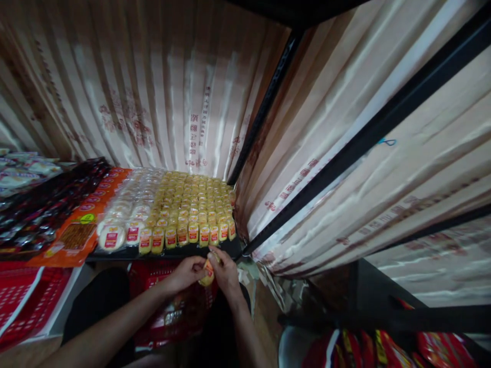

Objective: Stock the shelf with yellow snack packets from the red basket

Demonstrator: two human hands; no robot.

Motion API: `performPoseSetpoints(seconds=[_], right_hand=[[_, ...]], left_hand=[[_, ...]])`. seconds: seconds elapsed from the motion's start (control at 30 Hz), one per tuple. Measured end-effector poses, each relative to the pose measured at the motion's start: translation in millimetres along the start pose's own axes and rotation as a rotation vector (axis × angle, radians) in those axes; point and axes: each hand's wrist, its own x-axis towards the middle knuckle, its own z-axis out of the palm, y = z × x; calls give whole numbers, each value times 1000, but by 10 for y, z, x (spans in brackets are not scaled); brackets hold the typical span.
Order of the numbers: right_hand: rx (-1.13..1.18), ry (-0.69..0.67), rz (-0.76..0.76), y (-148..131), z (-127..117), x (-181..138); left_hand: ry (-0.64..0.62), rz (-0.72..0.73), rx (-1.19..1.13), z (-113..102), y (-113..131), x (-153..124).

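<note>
Between my two hands, just below the shelf's front edge, is a small yellow packaged snack [207, 277] with a red and orange label. My left hand [186, 274] pinches its left side, and my right hand [225, 273] grips it from the right and above. Rows of similar yellow packaged snacks [194, 232] stand on the black shelf [176, 251] beyond my hands. To their left lie round white packaged snacks [111, 237] in clear wrapping. Under my hands, between my knees, sits a red basket [153, 319] with packages in it, partly hidden by my arms.
Left along the shelf are an orange snack bag [76, 232], dark packets [42, 214] and white bags [23, 174]. Black shelf posts [264, 107] and pleated curtains [161, 92] enclose the corner. A red basket [23, 301] stands lower left; red packets [383, 350] lie lower right.
</note>
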Motion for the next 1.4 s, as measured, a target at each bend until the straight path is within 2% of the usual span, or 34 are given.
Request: performPoseSetpoints(seconds=[0.13, 0.23, 0.37, 0.53, 0.6, 0.73, 0.8, 0.87, 0.93, 1.0, 1.13, 1.4], right_hand=[[171, 27, 59, -74, -45, 153], [374, 62, 125, -82, -41, 199], [565, 83, 159, -25, -14, 178], [578, 71, 202, 11, -26, 153], [561, 84, 193, -6, -44, 172], [562, 77, 131, -43, -61, 237], [516, 103, 81, -48, -65, 279], [383, 203, 18, -40, -77, 335], [188, 345, -43, -16, -96, 412], [15, 429, -69, 26, -109, 511], [-128, 378, -24, 139, -93, 739], [-184, 357, 41, 205, -101, 1126]], left_hand=[[57, 26, -25, 2, 279, 71], [67, -1, -28, -5, 408, 111], [154, -19, -75, 0, 530, 145], [203, -43, -53, -1, 635, 230], [191, -46, -6, -30, 673, 303], [120, 48, -4, -112, 775, 486], [96, 72, -8, -141, 849, 568], [108, 87, 4, -160, 932, 644], [156, 126, 32, -175, 1011, 734], [224, 170, 83, -190, 1078, 855], [357, 227, 201, -212, 1196, 1169], [488, 259, 503, -129, 1440, 1818]])
